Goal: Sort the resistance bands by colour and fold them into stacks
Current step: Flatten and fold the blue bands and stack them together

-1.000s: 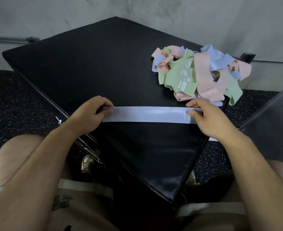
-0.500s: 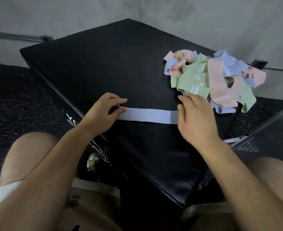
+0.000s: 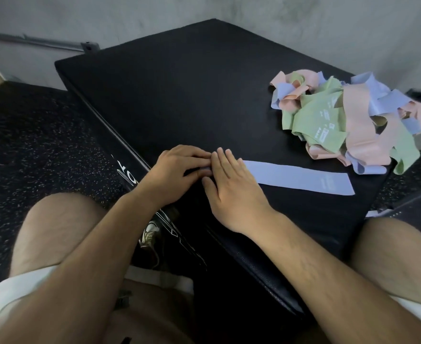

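Right hand [image 3: 231,181] now against left hand [image 3: 177,168] at blue band [image 3: 301,176] end

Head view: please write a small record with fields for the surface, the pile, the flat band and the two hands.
surface: black pad
pile: tangled pink, green and blue bands, far right on the pad
flat band: blue band, flat on the pad, apart from the pile
left hand: curled fingers hold the band's left end
right hand: flat, presses the band beside the left hand
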